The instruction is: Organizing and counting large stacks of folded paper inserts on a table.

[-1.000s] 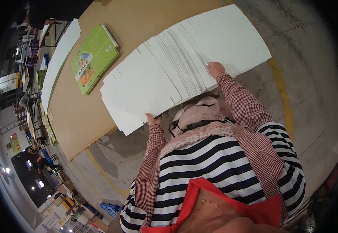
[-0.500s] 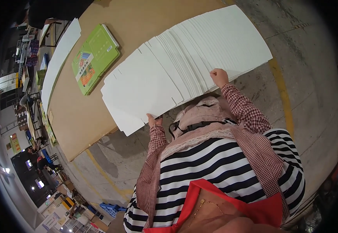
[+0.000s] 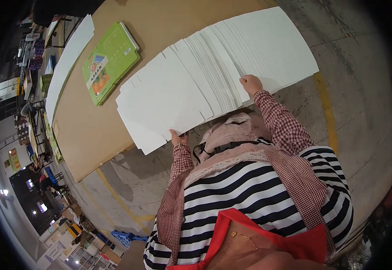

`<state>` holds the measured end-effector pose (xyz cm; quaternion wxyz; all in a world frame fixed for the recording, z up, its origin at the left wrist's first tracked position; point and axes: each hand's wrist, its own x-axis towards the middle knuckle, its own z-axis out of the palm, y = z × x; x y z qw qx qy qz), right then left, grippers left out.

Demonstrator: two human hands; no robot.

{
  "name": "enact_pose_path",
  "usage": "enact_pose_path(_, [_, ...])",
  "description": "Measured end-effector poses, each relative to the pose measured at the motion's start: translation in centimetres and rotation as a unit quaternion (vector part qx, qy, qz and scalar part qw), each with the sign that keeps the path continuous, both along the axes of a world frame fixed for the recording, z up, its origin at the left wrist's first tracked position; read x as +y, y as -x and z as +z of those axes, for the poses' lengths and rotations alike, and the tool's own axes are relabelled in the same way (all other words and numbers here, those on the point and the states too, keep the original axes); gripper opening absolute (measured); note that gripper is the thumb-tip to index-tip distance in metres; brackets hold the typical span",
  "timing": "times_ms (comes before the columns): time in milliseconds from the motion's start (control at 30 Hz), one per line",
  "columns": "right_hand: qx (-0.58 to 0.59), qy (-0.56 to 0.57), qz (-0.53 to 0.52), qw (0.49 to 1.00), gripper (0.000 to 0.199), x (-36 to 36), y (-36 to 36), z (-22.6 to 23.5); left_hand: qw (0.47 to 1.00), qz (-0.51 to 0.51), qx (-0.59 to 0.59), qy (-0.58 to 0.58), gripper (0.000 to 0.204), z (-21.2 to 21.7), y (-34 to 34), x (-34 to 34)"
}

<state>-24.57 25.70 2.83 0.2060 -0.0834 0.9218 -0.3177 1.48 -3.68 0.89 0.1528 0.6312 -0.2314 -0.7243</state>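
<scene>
A long fanned row of white die-cut cardboard sheets (image 3: 164, 94) lies overlapping along the table's near side. My left hand (image 3: 179, 137) grips the near edge of the leftmost sheet, thumb on top and fingers partly hidden beneath. Farther right, my right hand (image 3: 251, 84) is closed at the edge of a white sheet (image 3: 225, 51) within the fan, where a step shows between the sheets. Its fingertips are partly hidden. To the right of that hand, more white sheets (image 3: 277, 40) overlap closely up to the fan's end.
Flat green printed cartons (image 3: 110, 63) lie stacked on the brown tabletop (image 3: 81, 130), left of the fan. Another white sheet stack (image 3: 72, 58) curves along the far left. A concrete floor with a yellow line (image 3: 326, 112) borders the table. Blue crates (image 3: 126, 238) stand at lower left.
My right hand has shifted slightly left along the fan, still closed. My left hand keeps its place on the leftmost sheet. The whole view has tilted a little.
</scene>
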Motion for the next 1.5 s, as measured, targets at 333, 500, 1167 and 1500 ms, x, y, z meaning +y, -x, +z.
enact_pose_path(333, [-0.106, 0.040, 0.006, 0.994, 0.038, 0.8, 1.0, -0.9, 0.998, 0.021, 0.060, -0.011, 0.062, 0.0, 0.2, 0.4])
enact_pose_path(500, [-0.088, -0.104, 0.080, 0.987, 0.033, -0.7, 1.2, 0.4, 1.000, 0.016, 0.011, -0.022, 0.059, 0.1, 0.3, -0.3])
enact_pose_path(1167, [-0.073, 0.155, -0.117, 0.978, 0.026, -0.2, -3.7, -0.3, 0.965, 0.204, 0.043, -0.160, 0.068, 3.2, -1.1, -1.9])
enact_pose_path(1500, [0.005, 0.033, -0.161, 0.986, 0.031, -0.9, -2.1, 0.8, 0.991, 0.094, 0.078, -0.051, 0.059, -0.8, -4.3, -4.9])
